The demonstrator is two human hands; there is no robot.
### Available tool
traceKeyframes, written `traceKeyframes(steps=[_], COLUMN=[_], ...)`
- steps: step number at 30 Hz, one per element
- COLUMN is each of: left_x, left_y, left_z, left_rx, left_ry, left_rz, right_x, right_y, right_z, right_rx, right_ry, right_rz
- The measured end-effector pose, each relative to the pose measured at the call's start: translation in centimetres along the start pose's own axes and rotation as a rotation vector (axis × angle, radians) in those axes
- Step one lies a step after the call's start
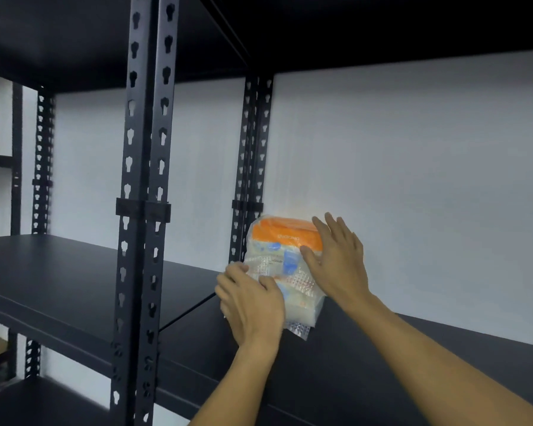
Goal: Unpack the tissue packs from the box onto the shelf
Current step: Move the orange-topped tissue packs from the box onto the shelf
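Standing upright on the black shelf (382,348), the tissue pack (285,256) is at the back, close to the white wall (413,164) and just beside the rear black post (253,149) of the rack. The pack is wrapped in clear plastic, with an orange band across the top and some blue marks in the middle; the small print on it is too blurred to read. A crinkled plastic flap hangs at its lower edge, touching the shelf board. The left hand (253,305) lies on the lower left part of the pack, its fingers (234,272) bent loosely around the left side, so it seems to hold the pack lightly, but I cannot tell how firm the grip is. The right hand (339,259) is flat and open against the right side and the front of the pack, the fingers spread and pointing up, the thumb lying across the wrapper under the orange band; it presses and does not close around anything. Both bare forearms come in from the lower right. In front, at the left, a double perforated black upright (145,195) joins two shelving units, and another dark shelf board (351,26) goes over the top.
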State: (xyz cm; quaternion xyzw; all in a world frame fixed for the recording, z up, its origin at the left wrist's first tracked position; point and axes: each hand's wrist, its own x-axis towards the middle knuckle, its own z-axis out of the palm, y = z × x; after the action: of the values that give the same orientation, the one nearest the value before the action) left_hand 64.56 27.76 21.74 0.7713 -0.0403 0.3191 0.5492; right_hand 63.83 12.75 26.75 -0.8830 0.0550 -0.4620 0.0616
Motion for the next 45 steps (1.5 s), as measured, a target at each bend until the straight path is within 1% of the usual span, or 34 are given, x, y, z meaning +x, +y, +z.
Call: traceKeyframes(steps=[2, 4, 7, 9, 10, 12, 17, 19, 21, 22, 23, 25, 26, 29, 35, 37, 41, 43, 45], left_x=[1.2, 2.8, 5.3, 6.8, 7.4, 8.2, 8.4, 8.6, 8.8, 8.9, 9.1, 9.6, 9.8, 9.8, 10.2, 10.4, 10.5, 10.3, 9.9], left_y=[0.9, 1.3, 0.8, 0.1, -0.3, -1.2, -3.2, -3.4, -2.9, -2.5, -2.4, -2.3, -2.6, -3.2, -3.5, -3.8, -4.2, -4.2, -3.8], left_z=[0.1, 0.7, 2.5, 3.9, 4.4, 5.3, 6.0, 5.9, 5.5, 5.2, 5.0, 4.7, 4.6, 4.6, 4.5, 4.7, 5.3, 5.4, 5.2], left_rx=[0.002, 0.012, 0.078, 0.153, 0.203, 0.286, 0.270, 0.197, 0.054, -0.036, -0.130, -0.310, -0.360, -0.382, -0.451, -0.421, -0.347, -0.217, -0.061], left_ry=[0.087, 0.094, -0.023, -0.158, -0.214, -0.257, -0.280, -0.269, -0.214, -0.183, -0.176, -0.255, -0.308, -0.416, -0.372, -0.352, -0.363, -0.308, -0.196], left_rz=[0.120, 0.261, 0.505, 0.596, 0.603, 0.582, 0.566, 0.574, 0.567, 0.522, 0.441, 0.254, 0.202, 0.178, 0.210, 0.216, 0.212, 0.250, 0.327], right_x=[-0.7, -1.2, -1.3, -1.1, -0.9, -0.6, -0.3, -0.5, -0.6, -0.7, -0.7, -0.7, -0.7, -0.5, 0.0, -0.1, -0.5, -0.7, -1.1], right_y=[0.4, 0.5, 0.5, 0.6, 0.7, 0.6, 0.4, 0.6, 0.7, 0.8, 0.9, 1.1, 1.1, 1.4, 1.1, 1.1, 1.1, 0.6, 0.0], right_z=[0.5, 1.1, 1.9, 2.3, 2.4, 2.7, 3.5, 3.5, 3.3, 3.3, 3.4, 3.7, 3.9, 4.4, 4.8, 4.8, 4.6, 4.5, 4.1], right_rx=[0.046, 0.089, 0.174, 0.197, 0.201, 0.208, 0.227, 0.263, 0.339, 0.380, 0.418, 0.493, 0.533, 0.643, 0.724, 0.720, 0.686, 0.576, 0.421], right_ry=[-0.031, -0.063, -0.100, -0.141, -0.162, -0.200, -0.248, -0.237, -0.173, -0.124, -0.083, -0.069, -0.078, -0.092, -0.134, -0.162, -0.180, -0.144, -0.087], right_rz=[0.023, 0.032, 0.038, 0.044, 0.044, 0.032, -0.027, -0.033, -0.012, 0.019, 0.067, 0.169, 0.186, 0.220, 0.206, 0.205, 0.213, 0.221, 0.188])
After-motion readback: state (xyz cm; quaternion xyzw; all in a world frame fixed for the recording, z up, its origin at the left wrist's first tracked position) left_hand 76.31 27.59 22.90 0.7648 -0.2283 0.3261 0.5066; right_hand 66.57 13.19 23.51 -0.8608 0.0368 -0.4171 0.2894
